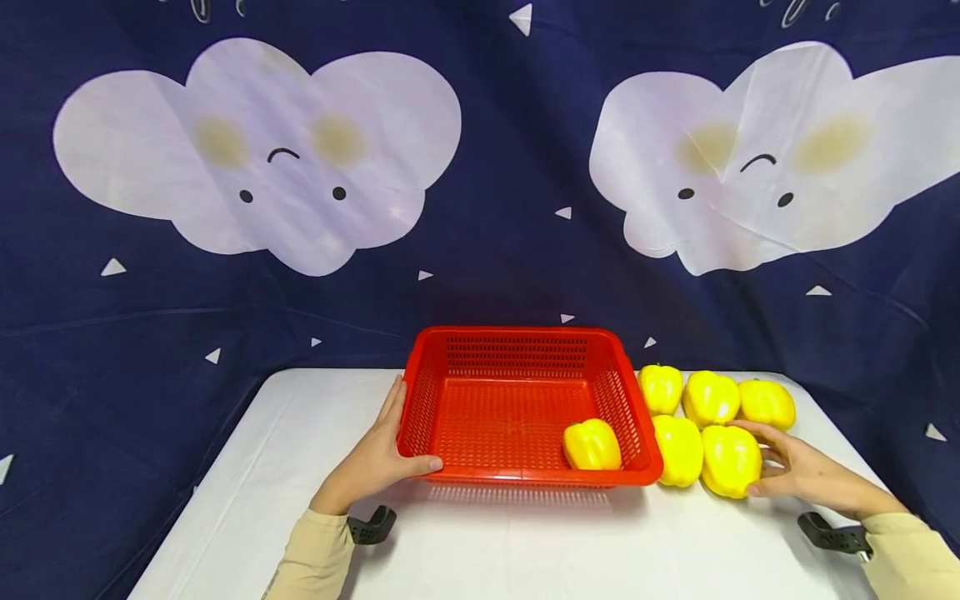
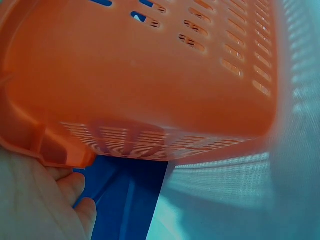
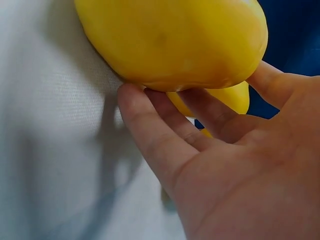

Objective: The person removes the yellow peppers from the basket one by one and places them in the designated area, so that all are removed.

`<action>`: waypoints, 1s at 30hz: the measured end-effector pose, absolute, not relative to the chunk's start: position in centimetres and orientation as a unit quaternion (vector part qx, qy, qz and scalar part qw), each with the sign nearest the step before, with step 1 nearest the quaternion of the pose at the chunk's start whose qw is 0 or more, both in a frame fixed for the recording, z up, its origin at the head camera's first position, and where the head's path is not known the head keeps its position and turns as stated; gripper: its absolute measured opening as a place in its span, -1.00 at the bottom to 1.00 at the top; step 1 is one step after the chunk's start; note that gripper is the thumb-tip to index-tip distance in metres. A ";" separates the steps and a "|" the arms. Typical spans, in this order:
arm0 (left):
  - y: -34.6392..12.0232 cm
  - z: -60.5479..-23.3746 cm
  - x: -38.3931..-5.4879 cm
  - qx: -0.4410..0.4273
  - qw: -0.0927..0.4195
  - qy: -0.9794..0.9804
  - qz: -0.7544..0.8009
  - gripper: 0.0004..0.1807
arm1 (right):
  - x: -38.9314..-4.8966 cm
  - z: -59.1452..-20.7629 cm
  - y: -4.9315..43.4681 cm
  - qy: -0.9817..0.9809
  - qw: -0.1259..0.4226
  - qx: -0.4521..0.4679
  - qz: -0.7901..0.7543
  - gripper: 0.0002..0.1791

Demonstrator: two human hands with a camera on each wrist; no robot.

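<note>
A red plastic basket (image 1: pixel 517 477) with slotted walls stands on the white table. One yellow bell pepper (image 1: pixel 592 445) lies inside, toward its front right corner. My left hand (image 1: pixel 377 454) holds the basket's front left corner, thumb over the front rim and fingers along the left side; the left wrist view shows the fingers (image 2: pixel 72 185) at the underside of the rim. On the right, my right hand (image 1: pixel 798 471) grips the nearest right-hand bell pepper (image 1: pixel 731 461), with thumb and fingers spread around its right side. That pepper (image 3: pixel 170 40) rests against the fingertips in the right wrist view.
Several more yellow bell peppers (image 1: pixel 711 398) are grouped right of the basket, one (image 1: pixel 678 450) between the gripped pepper and the basket wall. The white tabletop (image 1: pixel 525 550) extends in front. Behind it hangs a dark blue cloth (image 1: pixel 517 275) with cloud prints.
</note>
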State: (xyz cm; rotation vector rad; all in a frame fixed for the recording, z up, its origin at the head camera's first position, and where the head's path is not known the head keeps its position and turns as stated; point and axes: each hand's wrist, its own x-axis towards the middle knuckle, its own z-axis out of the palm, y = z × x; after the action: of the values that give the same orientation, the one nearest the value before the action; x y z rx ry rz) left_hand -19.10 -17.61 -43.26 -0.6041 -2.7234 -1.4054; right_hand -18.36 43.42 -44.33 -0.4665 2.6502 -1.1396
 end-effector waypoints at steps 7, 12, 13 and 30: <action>-17.7 -43.3 -19.2 -0.195 0.012 -0.869 -0.456 0.40 | -18.4 -44.0 43.0 0.909 0.108 -0.156 -0.372 -0.06; -17.6 -43.2 -19.1 -0.190 0.002 -0.870 -0.456 0.41 | -18.2 -43.3 43.2 0.906 0.085 -0.167 -0.379 -0.09; -17.6 -43.2 -19.1 -0.188 0.000 -0.870 -0.456 0.41 | -18.3 -43.1 43.2 0.905 0.077 -0.174 -0.380 -0.10; -17.6 -42.8 -18.9 -0.182 -0.011 -0.874 -0.451 0.44 | -18.7 -38.5 39.2 0.881 -0.027 -0.254 -0.397 -0.13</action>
State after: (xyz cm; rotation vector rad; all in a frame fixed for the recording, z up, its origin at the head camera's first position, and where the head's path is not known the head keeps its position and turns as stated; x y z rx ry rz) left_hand -18.88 -17.60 -42.83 -0.5756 -2.7649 -1.4267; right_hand -18.74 39.23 -38.48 -0.8124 2.8170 -1.2695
